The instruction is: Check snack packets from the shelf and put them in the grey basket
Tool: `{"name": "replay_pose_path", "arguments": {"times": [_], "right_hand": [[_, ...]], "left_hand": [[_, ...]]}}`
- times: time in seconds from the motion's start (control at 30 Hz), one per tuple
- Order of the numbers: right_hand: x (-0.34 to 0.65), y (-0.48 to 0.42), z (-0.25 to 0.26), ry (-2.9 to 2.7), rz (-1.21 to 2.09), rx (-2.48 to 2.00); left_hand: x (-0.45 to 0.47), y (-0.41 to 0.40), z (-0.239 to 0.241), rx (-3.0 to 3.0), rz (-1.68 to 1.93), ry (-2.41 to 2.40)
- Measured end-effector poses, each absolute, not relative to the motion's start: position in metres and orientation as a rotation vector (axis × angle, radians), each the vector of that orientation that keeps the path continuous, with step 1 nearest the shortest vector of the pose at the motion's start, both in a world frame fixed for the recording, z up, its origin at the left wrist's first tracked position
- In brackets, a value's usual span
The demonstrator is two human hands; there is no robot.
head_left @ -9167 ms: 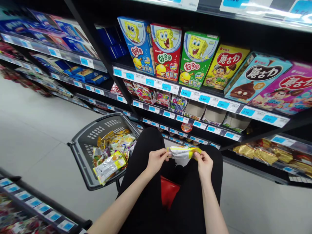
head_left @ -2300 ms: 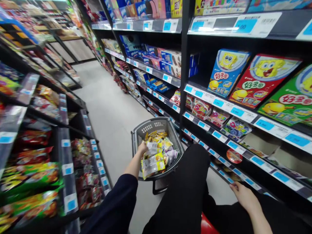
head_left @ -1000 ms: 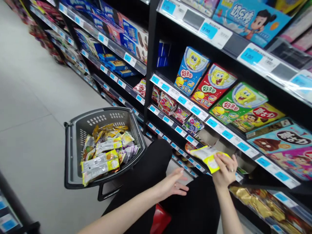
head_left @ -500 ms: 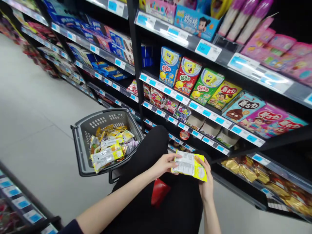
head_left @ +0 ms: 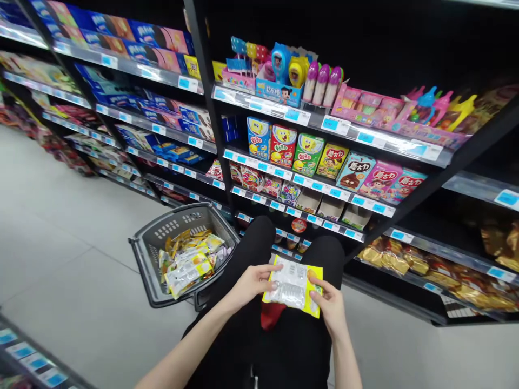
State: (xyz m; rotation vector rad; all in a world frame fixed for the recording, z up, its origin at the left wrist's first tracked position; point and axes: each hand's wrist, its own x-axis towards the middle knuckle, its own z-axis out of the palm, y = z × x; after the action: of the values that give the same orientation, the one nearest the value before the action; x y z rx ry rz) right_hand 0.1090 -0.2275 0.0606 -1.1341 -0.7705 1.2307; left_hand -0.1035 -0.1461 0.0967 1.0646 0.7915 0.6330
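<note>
A yellow and silver snack packet [head_left: 292,286] is held above my lap, its printed silver panel facing up. The fingers of my left hand [head_left: 254,285] pinch its left end. At its right end, my right hand [head_left: 327,303] grips the yellow part with thumb and fingers. Below the packet, something red [head_left: 271,315] shows against my black trousers; I cannot tell what it is. To the left of my knees stands a grey shopping basket [head_left: 141,265] holding many packets, and a similar yellow and silver packet [head_left: 188,274] lies on top.
Shelves ahead carry boxed sweets [head_left: 310,154], toy-shaped candies [head_left: 284,70] and blue biscuit boxes [head_left: 138,46]. Gold-wrapped bags [head_left: 389,256] sit on a low shelf at right. Another shelf edge with price tags [head_left: 30,356] juts in at lower left. Grey floor tiles [head_left: 81,216] lie to the left.
The view has tilted up, showing more of the upper shelves. The packet has come nearer to me and turned flatter towards the camera, both hands still on it.
</note>
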Motion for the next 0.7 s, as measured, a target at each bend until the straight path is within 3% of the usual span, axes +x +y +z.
{"name": "replay_pose_path", "arguments": {"times": [0.13, 0.4, 0.7], "right_hand": [[0.105, -0.242, 0.081, -0.855, 1.027, -1.327], [0.101, -0.256, 0.14, -1.118, 0.721, -1.55], [0.097, -0.231, 0.189, -1.301, 0.443, -1.62]], "left_hand": [[-0.108, -0.162, 0.115, 1.185, 0.685, 0.849], [-0.12, -0.167, 0.167, 2.139, 0.9, 0.78], [-0.123, -0.132, 0.206, 2.345, 0.976, 0.788]]}}
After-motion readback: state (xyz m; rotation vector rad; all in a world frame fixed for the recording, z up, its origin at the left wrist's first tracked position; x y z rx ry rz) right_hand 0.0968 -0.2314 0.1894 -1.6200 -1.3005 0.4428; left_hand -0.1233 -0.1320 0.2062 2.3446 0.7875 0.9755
